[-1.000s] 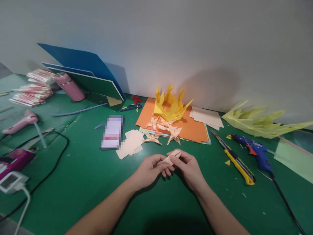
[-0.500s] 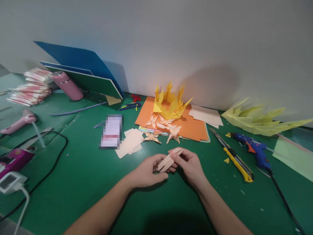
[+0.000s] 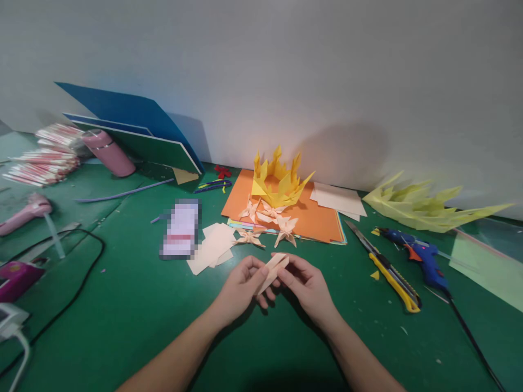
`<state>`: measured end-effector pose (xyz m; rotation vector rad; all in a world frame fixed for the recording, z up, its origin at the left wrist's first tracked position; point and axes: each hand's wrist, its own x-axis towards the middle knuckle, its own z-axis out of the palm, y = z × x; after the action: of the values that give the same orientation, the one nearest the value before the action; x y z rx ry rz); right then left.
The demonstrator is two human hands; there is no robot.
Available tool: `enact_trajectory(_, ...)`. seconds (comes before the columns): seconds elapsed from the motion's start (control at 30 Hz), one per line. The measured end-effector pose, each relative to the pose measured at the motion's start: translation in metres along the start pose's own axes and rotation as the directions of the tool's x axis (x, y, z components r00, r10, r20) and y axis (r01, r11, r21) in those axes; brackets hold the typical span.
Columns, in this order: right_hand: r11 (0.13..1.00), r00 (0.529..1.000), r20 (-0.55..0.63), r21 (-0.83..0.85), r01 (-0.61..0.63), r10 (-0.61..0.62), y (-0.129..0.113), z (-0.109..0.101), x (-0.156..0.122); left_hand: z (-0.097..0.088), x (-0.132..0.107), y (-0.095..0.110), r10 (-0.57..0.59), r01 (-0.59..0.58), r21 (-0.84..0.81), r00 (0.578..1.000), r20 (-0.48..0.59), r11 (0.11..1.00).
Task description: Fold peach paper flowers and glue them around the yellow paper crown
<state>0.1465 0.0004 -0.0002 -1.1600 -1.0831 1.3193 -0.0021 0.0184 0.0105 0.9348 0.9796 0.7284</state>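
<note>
Compared with half a second before, the left hand [image 3: 241,287] has its grip clamped lower on the folded paper [image 3: 273,268], which is now a little steeper. The long axis of the paper goes from lower left to upper right, with the tip toward the paper flowers [image 3: 269,220]. The right hand [image 3: 308,284] has its grip pinched on the upper end, above the green surface [image 3: 134,305]

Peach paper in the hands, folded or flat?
Folded: the peach paper is a narrow, creased strip, pinched between the left hand and the right hand.
</note>
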Motion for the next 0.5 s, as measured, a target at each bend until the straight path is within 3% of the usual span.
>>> enact_trajectory(0.5, 1.0, 1.0, 0.007, -0.018, -0.004, 0.005, 0.0018, 0.0034, -0.0008, 0.0001, 0.0002, -0.0053, 0.027, -0.025, 0.164, 1.0, -0.008, 0.986)
